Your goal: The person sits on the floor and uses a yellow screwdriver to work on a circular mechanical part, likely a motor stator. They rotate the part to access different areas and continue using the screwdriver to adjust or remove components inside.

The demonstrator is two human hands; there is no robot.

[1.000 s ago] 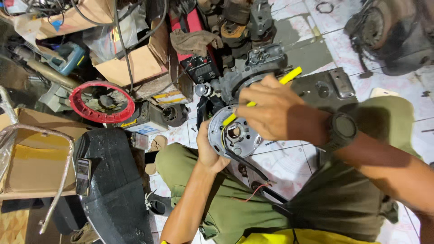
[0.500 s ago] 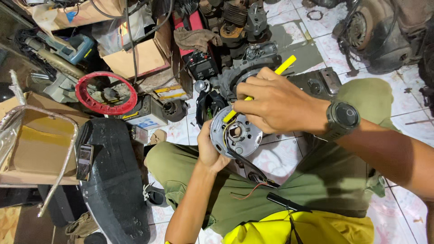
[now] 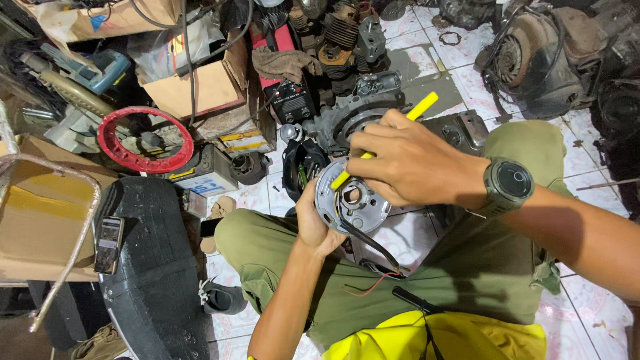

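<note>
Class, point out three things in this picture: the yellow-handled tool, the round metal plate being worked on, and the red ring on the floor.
yellow-handled tool (image 3: 421, 107), head view, on its upper handle end.
round metal plate (image 3: 355, 198), head view, beside its centre hole.
red ring (image 3: 119, 118), head view, on its upper-left rim.

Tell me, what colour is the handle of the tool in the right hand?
Bright yellow: the tool handle sticks out above the right hand, clearest in the head view.

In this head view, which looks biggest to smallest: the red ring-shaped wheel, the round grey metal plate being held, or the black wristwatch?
1. Red ring-shaped wheel
2. Round grey metal plate, partly hidden behind the right hand
3. Black wristwatch

Nearness to the camera may enlarge the watch.
</note>
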